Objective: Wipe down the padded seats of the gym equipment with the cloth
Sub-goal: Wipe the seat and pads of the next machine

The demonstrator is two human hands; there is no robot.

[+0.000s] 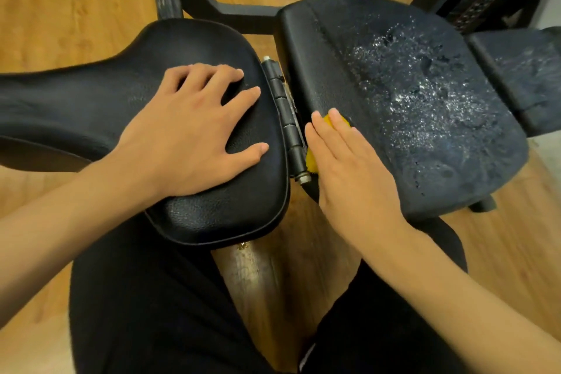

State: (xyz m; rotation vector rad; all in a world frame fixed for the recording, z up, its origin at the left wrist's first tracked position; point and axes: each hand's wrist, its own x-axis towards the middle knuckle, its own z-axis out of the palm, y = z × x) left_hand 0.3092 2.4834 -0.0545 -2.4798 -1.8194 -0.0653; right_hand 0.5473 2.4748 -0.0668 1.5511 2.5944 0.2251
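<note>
Your left hand (194, 127) lay flat on the left seat (76, 106), fingers spread and straight, gripping nothing, only pressing down near that seat's right edge by the hinge (285, 112). Your right hand (355, 167) was flat too, fingers straight and close together, pressing the cloth (312, 161) against the right seat (425, 85) at its left edge, just beside the hinge. Only slivers of yellow showed past your fingertips and along the hand's left side. The cloth looked soft and light, apt to bunch or slide out from under a flat palm, so you would probably do best to spread it wide under the whole palm, or pinch a fold if it crept. The right seat's top was beaded with droplets and looked rough, perhaps cracked, from its middle toward its right edge. The cloth might drag on the rough patches and glide where it was wet. The left seat looked smooth and grained, with no beads I could make out. The padding would likely give a little, so firm, even pressure seemed right. Most of the right seat looked unwiped.
</note>
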